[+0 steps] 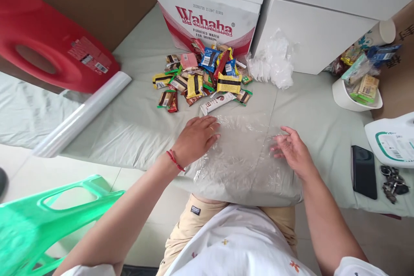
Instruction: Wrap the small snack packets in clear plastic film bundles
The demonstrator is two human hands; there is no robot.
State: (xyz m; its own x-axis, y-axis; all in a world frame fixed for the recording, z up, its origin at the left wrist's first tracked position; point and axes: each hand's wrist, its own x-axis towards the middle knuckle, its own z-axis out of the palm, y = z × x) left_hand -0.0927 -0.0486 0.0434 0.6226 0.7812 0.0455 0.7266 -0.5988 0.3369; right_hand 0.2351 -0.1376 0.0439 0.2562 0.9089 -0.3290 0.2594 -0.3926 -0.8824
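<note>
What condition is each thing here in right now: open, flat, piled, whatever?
plastic sheet, spread flat, wrinkled
left hand, open, palm down on the plastic sheet
right hand, open, fingertips on the plastic sheet
snack packets, heaped loosely
film roll, lying down, rolled up
phone, screen dark
white bowl, filled with packets

The sheet of clear plastic film (241,155) is thin, glossy and crinkled; the pale green cloth (129,133) under it is matt and soft-looking. The snack wrappers (200,82) are shiny printed plastic, the red jug (48,47) smooth glossy plastic, the Wahaha carton (207,17) matt cardboard
</note>
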